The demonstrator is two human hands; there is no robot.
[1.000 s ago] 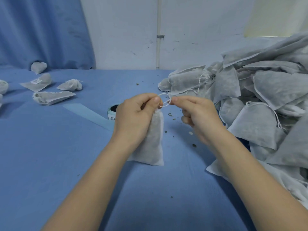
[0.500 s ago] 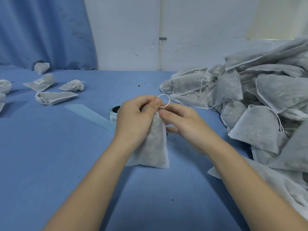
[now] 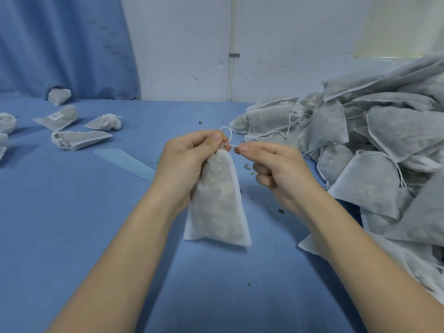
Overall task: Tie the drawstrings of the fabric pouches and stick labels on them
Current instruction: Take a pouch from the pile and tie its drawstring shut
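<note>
A filled white fabric pouch point(image 3: 217, 203) hangs upright over the blue table, its bottom edge near the cloth. My left hand point(image 3: 186, 162) grips the pouch's gathered neck, thumb pressed at the top. A small loop of white drawstring point(image 3: 227, 133) stands above that thumb. My right hand point(image 3: 276, 169) pinches the drawstring's free end between thumb and forefinger just right of the neck, the other fingers curled.
A large heap of grey-white pouches point(image 3: 360, 145) fills the right side. Several finished pouches point(image 3: 79, 139) lie at the far left, one with a label point(image 3: 55, 115). A pale blue strip point(image 3: 125, 161) lies behind my left hand. Dark crumbs dot the blue table point(image 3: 72, 236).
My right hand has moved from against the pouch's neck out to the right, drawing the string end sideways. The loop above my left thumb has shrunk. The pouch hangs slightly lower.
</note>
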